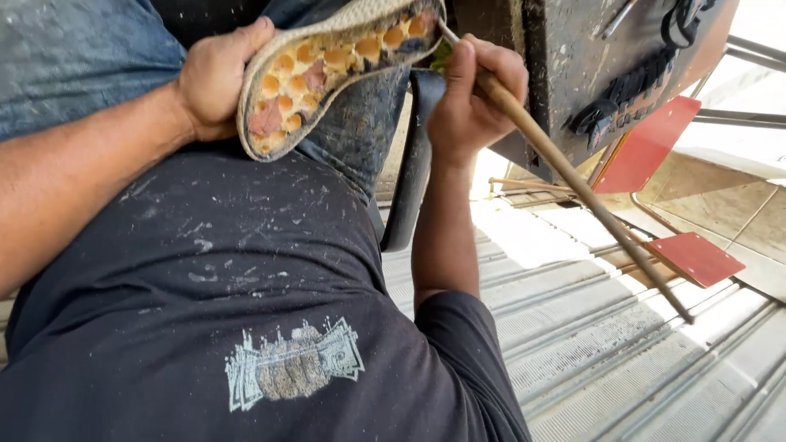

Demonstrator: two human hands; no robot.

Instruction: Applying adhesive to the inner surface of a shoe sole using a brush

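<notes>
The shoe sole (327, 69) is held up in front of the person, just above the lap, with its inner side turned to the camera; this side shows a honeycomb pattern of orange cells with some pink patches, and the rim is pale and woven in look. The left hand (214, 78) has its grip closed on the heel end of the sole, the thumb lying over the rim. The right hand (471, 94) has its grip closed around a long wooden stick (573, 176); the thin front end of the stick touches the toe end of the sole, and the long handle runs down to the right, well past the hand. Below the sole is a knee in dirty blue jeans (360, 131); nearer the camera is a dark T-shirt (221, 286) with pale stains and a grey print. Just behind the right hand stands a dark, worn machine body (589, 57); beside it are two red flat plates (696, 258) on metal rods; the floor (622, 360) under them is ribbed grey metal.
</notes>
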